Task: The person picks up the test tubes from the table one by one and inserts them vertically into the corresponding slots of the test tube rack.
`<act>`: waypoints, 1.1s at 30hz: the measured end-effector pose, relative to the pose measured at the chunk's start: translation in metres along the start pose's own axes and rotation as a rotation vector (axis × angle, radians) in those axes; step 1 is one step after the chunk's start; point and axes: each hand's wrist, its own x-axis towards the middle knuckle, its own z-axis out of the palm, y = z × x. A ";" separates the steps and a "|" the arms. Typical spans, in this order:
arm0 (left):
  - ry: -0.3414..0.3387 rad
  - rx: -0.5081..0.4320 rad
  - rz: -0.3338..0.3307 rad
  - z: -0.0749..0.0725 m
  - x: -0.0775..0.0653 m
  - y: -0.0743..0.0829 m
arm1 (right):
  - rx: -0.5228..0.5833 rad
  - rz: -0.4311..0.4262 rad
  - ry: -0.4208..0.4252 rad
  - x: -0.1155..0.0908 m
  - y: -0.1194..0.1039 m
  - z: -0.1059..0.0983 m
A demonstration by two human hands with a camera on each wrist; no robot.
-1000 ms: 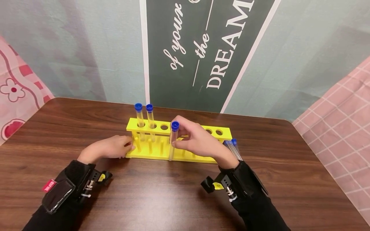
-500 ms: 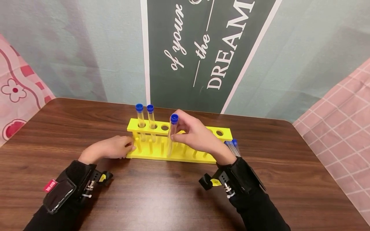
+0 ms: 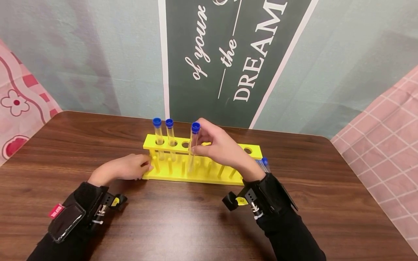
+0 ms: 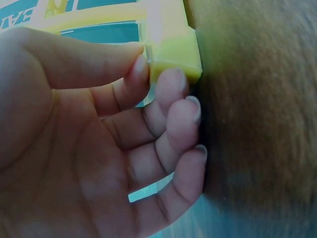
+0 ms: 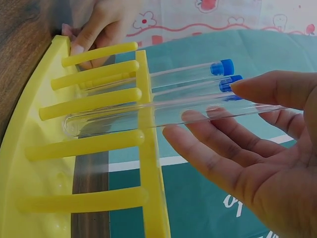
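Observation:
My left hand (image 3: 132, 166) holds the left end of a yellow test tube rack (image 3: 150, 141). In the left wrist view, thumb and forefinger pinch the rack's end (image 4: 173, 49), the other fingers curled beside it. My right hand (image 3: 222, 146) grips a clear test tube (image 3: 191, 159) with a blue cap (image 3: 195, 127) near its upper part. That tube stands nearly upright before the rack's middle, its rounded bottom (image 5: 72, 126) in front of the pegs in the right wrist view. Two blue-capped test tubes (image 3: 158, 134) occupy the two leftmost holes.
More blue-capped tubes (image 3: 265, 162) lie at the rack's right end, partly hidden by the rack and right arm. Everything rests on a brown wooden table (image 3: 156, 224). Behind it hangs a printed cloth (image 3: 130, 72) with lettering; pink cloth (image 3: 388, 145) hangs at the right.
My right hand has lifted the test tube and shifted it slightly left and away, toward the rack's top bar. The left hand has stayed on the rack's end.

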 end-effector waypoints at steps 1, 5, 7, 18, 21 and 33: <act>0.003 0.000 0.007 0.000 0.000 0.000 | 0.001 -0.002 -0.001 0.000 -0.001 -0.001; 0.015 0.003 0.024 0.002 -0.001 0.000 | 0.004 -0.016 -0.004 0.003 -0.005 -0.004; 0.019 0.005 0.022 0.002 -0.001 0.000 | 0.003 -0.023 -0.007 0.004 -0.007 -0.005; 0.019 0.009 0.014 0.001 -0.001 -0.001 | 0.002 0.027 -0.038 0.011 -0.021 -0.011; 0.017 0.007 0.012 0.001 -0.001 -0.002 | -0.026 0.033 -0.046 0.013 -0.024 -0.014; 0.016 0.001 0.007 0.001 -0.002 -0.001 | 0.024 0.013 -0.033 0.022 -0.037 -0.019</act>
